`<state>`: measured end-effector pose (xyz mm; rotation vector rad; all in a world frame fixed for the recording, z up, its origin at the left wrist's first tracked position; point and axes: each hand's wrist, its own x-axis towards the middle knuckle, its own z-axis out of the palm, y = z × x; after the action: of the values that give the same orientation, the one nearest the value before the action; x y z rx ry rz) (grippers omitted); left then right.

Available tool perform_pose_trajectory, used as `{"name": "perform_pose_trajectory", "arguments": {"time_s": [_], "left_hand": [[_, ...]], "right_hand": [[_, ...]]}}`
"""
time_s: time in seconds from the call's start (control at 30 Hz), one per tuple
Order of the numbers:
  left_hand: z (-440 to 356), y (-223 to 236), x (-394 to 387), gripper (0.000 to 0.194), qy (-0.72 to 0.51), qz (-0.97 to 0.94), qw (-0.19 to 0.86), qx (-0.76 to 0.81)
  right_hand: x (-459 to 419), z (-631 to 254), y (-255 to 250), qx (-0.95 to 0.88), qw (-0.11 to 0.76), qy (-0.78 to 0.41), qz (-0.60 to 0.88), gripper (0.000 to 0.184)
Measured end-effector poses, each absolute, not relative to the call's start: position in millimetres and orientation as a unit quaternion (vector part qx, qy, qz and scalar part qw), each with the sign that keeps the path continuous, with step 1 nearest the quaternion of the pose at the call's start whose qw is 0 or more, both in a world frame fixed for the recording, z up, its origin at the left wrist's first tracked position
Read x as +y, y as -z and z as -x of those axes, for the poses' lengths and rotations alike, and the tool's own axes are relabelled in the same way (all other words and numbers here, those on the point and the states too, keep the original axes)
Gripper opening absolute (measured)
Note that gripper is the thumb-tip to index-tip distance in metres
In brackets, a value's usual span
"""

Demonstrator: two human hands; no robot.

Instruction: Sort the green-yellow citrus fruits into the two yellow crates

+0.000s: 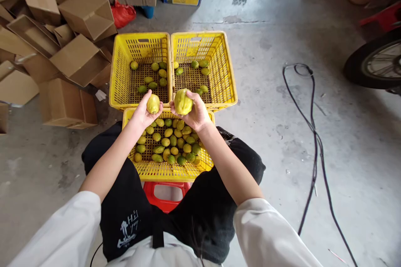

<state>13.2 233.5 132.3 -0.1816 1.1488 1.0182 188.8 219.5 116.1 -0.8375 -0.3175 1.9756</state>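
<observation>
My left hand [142, 113] is closed around a small yellow-green lemon [153, 104]. My right hand [196, 113] grips a larger yellow-green lemon [182, 102]. Both are held up side by side above the near yellow crate [163, 171], which sits between my knees and holds several green and yellow lemons. Beyond my hands stand two more yellow crates side by side: the left crate [120, 71] and the right crate [224, 66], each with several lemons scattered on its floor.
A red stool [166, 194] is under the near crate. Flattened and open cardboard boxes [62, 50] pile up at the left. A black cable [313, 133] snakes over the concrete floor at the right. A wheel [374, 60] shows at the far right edge.
</observation>
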Motion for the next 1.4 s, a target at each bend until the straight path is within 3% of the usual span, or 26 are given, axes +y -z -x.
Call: {"name": "perform_pose_trajectory", "arguments": {"time_s": [0.27,0.9,1.4], "left_hand": [[-14,-138,226,0.035,-0.463,0.102,0.731,0.491],[-21,-130,220,0.009,-0.429,0.043,0.742,0.513],[-16,-129,222,0.017,-0.401,0.029,0.754,0.519]], "right_hand": [[221,-187,-118,-0.113,0.462,-0.817,0.327,0.028],[224,-190,-116,-0.114,0.469,-0.806,0.342,0.030],[222,-191,-121,-0.130,0.482,-0.809,0.310,0.029]]}}
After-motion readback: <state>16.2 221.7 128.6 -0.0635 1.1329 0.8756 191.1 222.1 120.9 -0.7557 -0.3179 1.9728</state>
